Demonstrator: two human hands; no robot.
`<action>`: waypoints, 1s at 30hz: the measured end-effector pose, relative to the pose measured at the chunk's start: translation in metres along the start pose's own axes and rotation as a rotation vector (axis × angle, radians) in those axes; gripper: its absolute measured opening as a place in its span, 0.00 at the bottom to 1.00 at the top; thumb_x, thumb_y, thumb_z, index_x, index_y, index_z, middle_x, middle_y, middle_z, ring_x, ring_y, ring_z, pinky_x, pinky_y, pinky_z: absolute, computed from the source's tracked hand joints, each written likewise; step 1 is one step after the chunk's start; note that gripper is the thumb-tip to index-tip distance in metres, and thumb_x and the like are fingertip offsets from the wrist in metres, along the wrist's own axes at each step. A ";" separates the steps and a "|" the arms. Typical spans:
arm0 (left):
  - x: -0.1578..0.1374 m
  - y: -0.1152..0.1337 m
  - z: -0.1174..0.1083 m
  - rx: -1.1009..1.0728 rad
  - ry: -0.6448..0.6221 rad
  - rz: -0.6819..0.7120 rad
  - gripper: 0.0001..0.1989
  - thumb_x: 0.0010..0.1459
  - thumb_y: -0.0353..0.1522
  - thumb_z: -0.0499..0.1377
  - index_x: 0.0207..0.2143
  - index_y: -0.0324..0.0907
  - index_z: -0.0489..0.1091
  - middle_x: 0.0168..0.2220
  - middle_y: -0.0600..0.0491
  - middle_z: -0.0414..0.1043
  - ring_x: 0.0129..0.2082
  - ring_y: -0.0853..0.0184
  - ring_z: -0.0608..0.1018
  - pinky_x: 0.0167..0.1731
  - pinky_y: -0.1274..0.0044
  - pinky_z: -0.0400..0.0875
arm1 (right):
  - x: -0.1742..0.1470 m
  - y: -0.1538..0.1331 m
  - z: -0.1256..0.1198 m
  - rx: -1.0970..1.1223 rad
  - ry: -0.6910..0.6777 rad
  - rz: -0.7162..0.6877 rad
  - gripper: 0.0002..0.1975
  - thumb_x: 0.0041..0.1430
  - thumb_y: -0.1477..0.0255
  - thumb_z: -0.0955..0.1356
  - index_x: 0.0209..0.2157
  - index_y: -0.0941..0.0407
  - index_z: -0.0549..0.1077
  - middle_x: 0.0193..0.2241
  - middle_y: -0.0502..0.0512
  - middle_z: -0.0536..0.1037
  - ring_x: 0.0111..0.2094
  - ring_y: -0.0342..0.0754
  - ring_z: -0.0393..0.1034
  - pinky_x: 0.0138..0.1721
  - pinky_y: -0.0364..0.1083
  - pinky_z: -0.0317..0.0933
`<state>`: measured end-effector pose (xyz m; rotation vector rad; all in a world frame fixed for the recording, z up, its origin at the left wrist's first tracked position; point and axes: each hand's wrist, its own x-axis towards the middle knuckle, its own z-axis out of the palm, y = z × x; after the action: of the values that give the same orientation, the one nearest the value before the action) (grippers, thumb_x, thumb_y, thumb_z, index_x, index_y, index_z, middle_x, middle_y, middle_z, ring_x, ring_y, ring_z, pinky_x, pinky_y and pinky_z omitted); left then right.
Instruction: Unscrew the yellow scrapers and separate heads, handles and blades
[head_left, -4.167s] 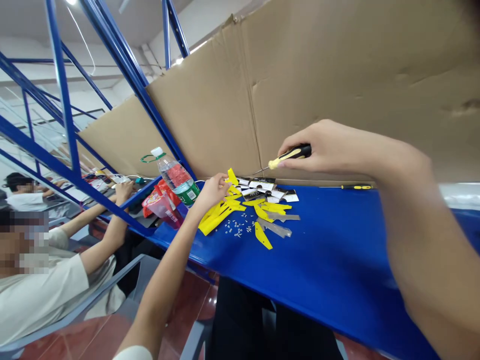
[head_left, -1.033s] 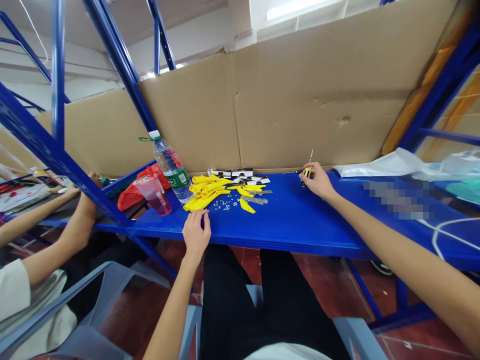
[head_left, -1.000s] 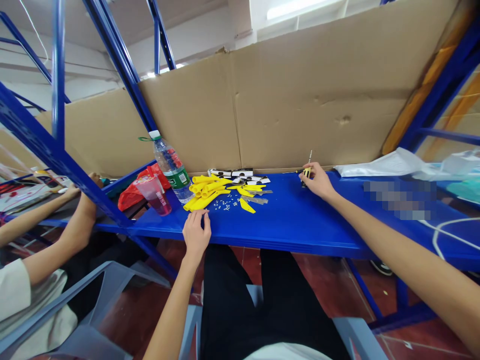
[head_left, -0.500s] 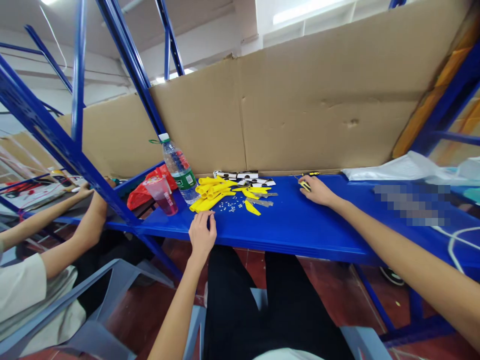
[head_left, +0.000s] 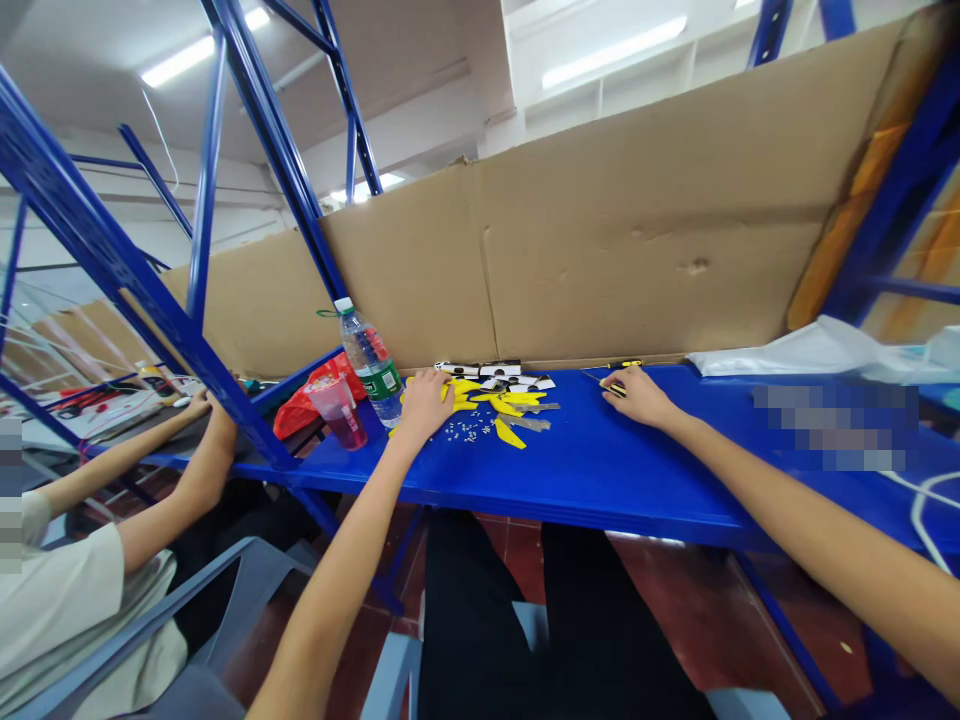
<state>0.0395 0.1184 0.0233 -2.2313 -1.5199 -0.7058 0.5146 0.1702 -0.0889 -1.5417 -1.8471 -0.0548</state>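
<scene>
My left hand [head_left: 426, 402] lies over the pile of yellow curved plastic pieces [head_left: 463, 398], its fingers reaching onto them; the fingertips are partly hidden. No piece is visibly lifted. Toward the back of the blue table, my right hand [head_left: 636, 394] is closed around a small screwdriver [head_left: 618, 389] with a black and yellow handle, its thin shaft pointing left. Between the hands are many tiny pale parts [head_left: 469, 432], a separate yellow piece [head_left: 510, 433] and flat grey metal strips [head_left: 529, 423]. Black-and-white pieces [head_left: 501, 369] lie behind the pile.
A water bottle [head_left: 373, 362] and a cup of red drink [head_left: 341, 412] stand left of the pile, by a red plastic bag [head_left: 294, 410]. Another screwdriver [head_left: 624, 365] lies along the cardboard wall [head_left: 600, 240]. White plastic wrap [head_left: 795, 350] is at right. A co-worker's arms [head_left: 187, 475] are at left.
My left hand has moved forward from the table's front edge onto the yellow pieces. My right hand keeps the screwdriver near the same spot. The camera view has tilted up slightly.
</scene>
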 end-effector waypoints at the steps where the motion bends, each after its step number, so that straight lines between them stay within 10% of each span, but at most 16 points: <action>1: 0.014 0.001 0.001 0.094 -0.131 0.003 0.13 0.73 0.34 0.58 0.52 0.41 0.80 0.55 0.37 0.82 0.60 0.46 0.81 0.62 0.57 0.74 | 0.001 -0.001 -0.002 -0.017 -0.016 -0.001 0.09 0.62 0.69 0.75 0.43 0.54 0.85 0.47 0.64 0.85 0.55 0.62 0.79 0.62 0.59 0.72; 11: 0.034 0.003 0.005 0.198 -0.249 -0.093 0.12 0.72 0.27 0.59 0.52 0.38 0.81 0.53 0.35 0.82 0.56 0.49 0.84 0.56 0.66 0.77 | 0.005 -0.011 -0.015 -0.037 -0.090 -0.027 0.12 0.69 0.71 0.70 0.44 0.60 0.87 0.46 0.67 0.88 0.49 0.60 0.83 0.56 0.50 0.71; 22: -0.014 0.050 -0.006 -0.395 0.556 0.040 0.12 0.77 0.35 0.59 0.59 0.46 0.76 0.55 0.42 0.77 0.58 0.52 0.79 0.62 0.60 0.75 | 0.002 -0.028 -0.016 -0.028 -0.060 -0.047 0.17 0.67 0.67 0.71 0.52 0.61 0.85 0.53 0.73 0.84 0.57 0.66 0.80 0.63 0.57 0.70; 25: -0.015 0.085 0.010 -0.683 0.511 -0.044 0.13 0.75 0.40 0.63 0.57 0.46 0.77 0.54 0.43 0.80 0.56 0.54 0.81 0.62 0.61 0.76 | -0.004 -0.043 -0.022 0.141 0.008 -0.177 0.17 0.69 0.65 0.71 0.53 0.59 0.84 0.54 0.70 0.84 0.58 0.64 0.79 0.65 0.60 0.70; 30: -0.003 0.156 0.053 -1.403 0.049 -0.237 0.26 0.70 0.53 0.67 0.56 0.43 0.77 0.52 0.41 0.82 0.47 0.56 0.86 0.40 0.69 0.84 | -0.016 -0.089 -0.027 0.587 0.008 -0.210 0.23 0.71 0.49 0.71 0.53 0.52 0.84 0.54 0.63 0.87 0.54 0.62 0.82 0.61 0.62 0.75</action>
<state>0.1952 0.0881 -0.0231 -2.7598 -1.4015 -2.4410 0.4506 0.1196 -0.0423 -0.9398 -1.7977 0.3534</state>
